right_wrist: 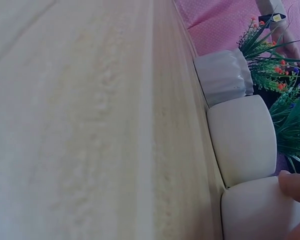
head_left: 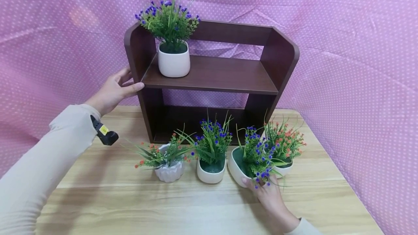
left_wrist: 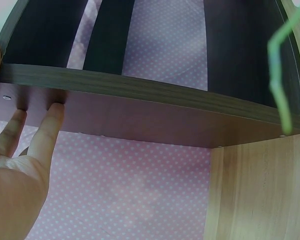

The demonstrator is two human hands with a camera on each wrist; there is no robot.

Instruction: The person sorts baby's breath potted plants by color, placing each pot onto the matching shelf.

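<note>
Pink cloth with white dots (head_left: pixel 359 64) is hung behind and around a light wooden table (head_left: pixel 114 198). At the far side of the table a dark brown shelf unit (head_left: pixel 212 75) is stood, and on the left of its upper board a white pot with purple flowers (head_left: pixel 173 59) is set upright.

Along the near front of the shelf unit four potted plants are lined up. At the left a ribbed white pot with orange flowers (head_left: pixel 169 169) is seen, next to it a smooth white pot with purple flowers (head_left: pixel 211 171), then a tilted white pot with purple flowers (head_left: pixel 243 166), and at the right a white pot with orange flowers (head_left: pixel 283 168), partly hidden behind the tilted one.

The left side panel of the shelf unit is held by the left hand (head_left: pixel 112 91): the thumb is laid on the front edge at the level of the upper board, while the straight fingers are pressed against the outer face of the panel, as shown in the left wrist view.

The tilted pot is touched at its near wall by the right hand (head_left: pixel 269 193). A fingertip (right_wrist: pixel 292 184) is seen resting on the pot's white side; whether the fingers are curled round it cannot be told, as they are covered by foliage.
</note>
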